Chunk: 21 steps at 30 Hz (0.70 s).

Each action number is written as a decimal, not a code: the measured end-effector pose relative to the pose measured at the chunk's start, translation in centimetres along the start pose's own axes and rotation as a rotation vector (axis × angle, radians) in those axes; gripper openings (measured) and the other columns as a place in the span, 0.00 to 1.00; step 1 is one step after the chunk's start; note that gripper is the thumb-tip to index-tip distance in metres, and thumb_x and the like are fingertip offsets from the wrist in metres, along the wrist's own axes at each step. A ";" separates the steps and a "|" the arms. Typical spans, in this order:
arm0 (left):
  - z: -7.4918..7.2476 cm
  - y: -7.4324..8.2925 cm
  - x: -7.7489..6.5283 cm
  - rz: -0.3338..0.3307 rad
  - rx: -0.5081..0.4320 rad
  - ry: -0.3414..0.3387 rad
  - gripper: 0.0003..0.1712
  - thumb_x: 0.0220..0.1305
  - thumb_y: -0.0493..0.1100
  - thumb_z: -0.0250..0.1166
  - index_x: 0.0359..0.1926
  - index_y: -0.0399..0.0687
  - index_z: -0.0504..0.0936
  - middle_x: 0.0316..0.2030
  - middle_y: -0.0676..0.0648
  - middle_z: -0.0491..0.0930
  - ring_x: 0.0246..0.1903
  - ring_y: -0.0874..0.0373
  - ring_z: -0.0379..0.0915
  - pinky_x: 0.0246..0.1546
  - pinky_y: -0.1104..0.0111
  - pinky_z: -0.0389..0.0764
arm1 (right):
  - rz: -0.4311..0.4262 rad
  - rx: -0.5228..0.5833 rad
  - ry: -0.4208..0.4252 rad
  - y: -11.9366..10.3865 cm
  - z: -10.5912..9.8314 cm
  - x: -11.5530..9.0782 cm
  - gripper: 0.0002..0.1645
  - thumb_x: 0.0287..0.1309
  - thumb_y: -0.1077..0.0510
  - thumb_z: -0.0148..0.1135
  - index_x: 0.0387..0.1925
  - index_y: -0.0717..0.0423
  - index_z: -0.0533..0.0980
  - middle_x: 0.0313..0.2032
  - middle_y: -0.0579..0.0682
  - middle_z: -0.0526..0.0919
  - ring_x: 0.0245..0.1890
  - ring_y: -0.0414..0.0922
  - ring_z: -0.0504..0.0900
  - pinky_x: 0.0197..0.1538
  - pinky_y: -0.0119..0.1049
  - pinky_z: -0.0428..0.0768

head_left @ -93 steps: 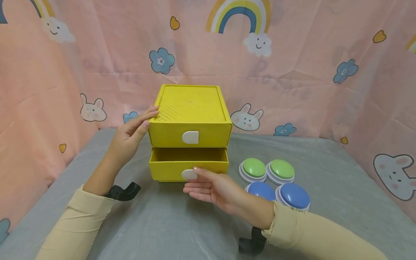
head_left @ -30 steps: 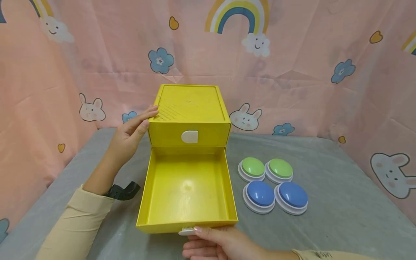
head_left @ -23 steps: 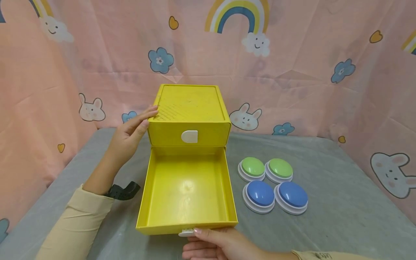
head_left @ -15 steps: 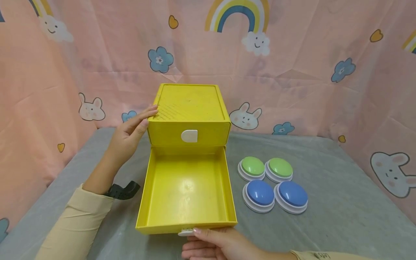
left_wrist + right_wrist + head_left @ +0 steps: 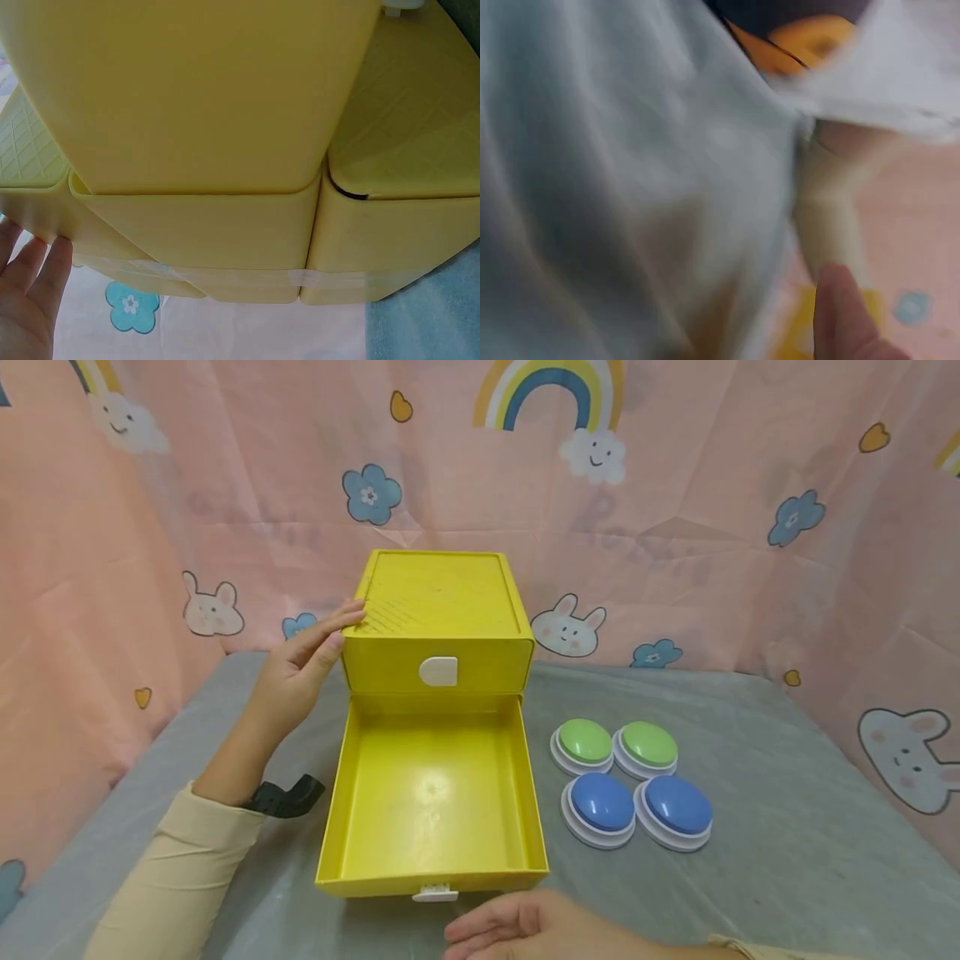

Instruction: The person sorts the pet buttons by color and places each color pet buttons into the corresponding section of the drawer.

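Note:
A yellow two-drawer unit (image 5: 442, 593) stands on the table, its upper drawer closed. The lower drawer (image 5: 431, 827) is pulled far out, and nothing lies inside it. My left hand (image 5: 288, 685) rests on the unit's top left edge, fingers extended. In the left wrist view, fingertips (image 5: 56, 251) touch the unit's yellow side. My right hand (image 5: 525, 931) is just in front of the drawer, apart from the white handle (image 5: 435, 897), with nothing in it. The right wrist view is blurred; the right fingers (image 5: 844, 307) show at its bottom.
Right of the drawer, two green push buttons (image 5: 585, 742) and two blue push buttons (image 5: 602, 803) sit on white bases. A grey cloth (image 5: 780, 827) covers the table. Behind hangs a pink patterned curtain (image 5: 465, 493).
The lower drawer has slid out toward me from nearly closed, pulled by my right hand. That hand has since let go of the handle and moved down and right. The left hand stays put.

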<state>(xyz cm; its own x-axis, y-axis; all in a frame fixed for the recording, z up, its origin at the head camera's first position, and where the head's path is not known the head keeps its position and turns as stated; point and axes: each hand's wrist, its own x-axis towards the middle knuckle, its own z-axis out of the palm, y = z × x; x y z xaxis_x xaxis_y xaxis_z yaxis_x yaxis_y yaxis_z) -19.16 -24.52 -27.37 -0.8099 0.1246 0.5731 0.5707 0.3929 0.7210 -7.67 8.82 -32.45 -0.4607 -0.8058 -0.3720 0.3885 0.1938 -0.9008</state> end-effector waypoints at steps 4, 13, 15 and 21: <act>0.0 0.0 0.0 -0.004 0.005 0.004 0.22 0.79 0.43 0.47 0.68 0.44 0.73 0.73 0.49 0.65 0.76 0.61 0.54 0.67 0.82 0.65 | -0.075 0.065 -0.091 -2.5 -1.3 -2.6 0.26 0.71 0.58 0.56 0.66 0.64 0.70 0.62 0.59 0.79 0.61 0.46 0.81 0.63 0.36 0.79; -0.1 0.2 0.2 0.000 0.017 0.006 0.22 0.79 0.43 0.47 0.68 0.44 0.73 0.73 0.49 0.66 0.75 0.63 0.55 0.69 0.81 0.64 | -0.476 -0.258 0.357 -6.1 -6.2 -4.5 0.26 0.65 0.66 0.62 0.64 0.56 0.73 0.60 0.49 0.82 0.60 0.43 0.81 0.59 0.33 0.82; -0.1 0.2 0.1 -0.003 0.022 0.003 0.22 0.79 0.43 0.47 0.68 0.45 0.73 0.73 0.50 0.65 0.75 0.63 0.56 0.68 0.81 0.65 | -0.434 -0.348 0.532 -6.6 -7.2 -4.2 0.28 0.63 0.60 0.65 0.64 0.51 0.73 0.60 0.45 0.81 0.59 0.37 0.81 0.57 0.29 0.82; -0.1 0.1 0.0 -0.011 0.026 -0.003 0.22 0.79 0.43 0.46 0.68 0.46 0.73 0.73 0.50 0.65 0.75 0.64 0.55 0.68 0.81 0.65 | -0.341 -0.507 0.754 -6.7 -10.6 -2.7 0.36 0.61 0.49 0.69 0.68 0.49 0.69 0.66 0.48 0.75 0.61 0.29 0.76 0.58 0.23 0.78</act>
<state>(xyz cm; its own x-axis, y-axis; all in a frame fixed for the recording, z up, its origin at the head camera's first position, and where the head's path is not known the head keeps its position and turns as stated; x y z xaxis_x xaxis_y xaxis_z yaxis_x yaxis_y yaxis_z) -19.07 -24.51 -27.23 -0.8167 0.1226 0.5640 0.5579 0.4179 0.7170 -17.46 15.61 -27.78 -0.9442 -0.3269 0.0403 -0.1694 0.3770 -0.9106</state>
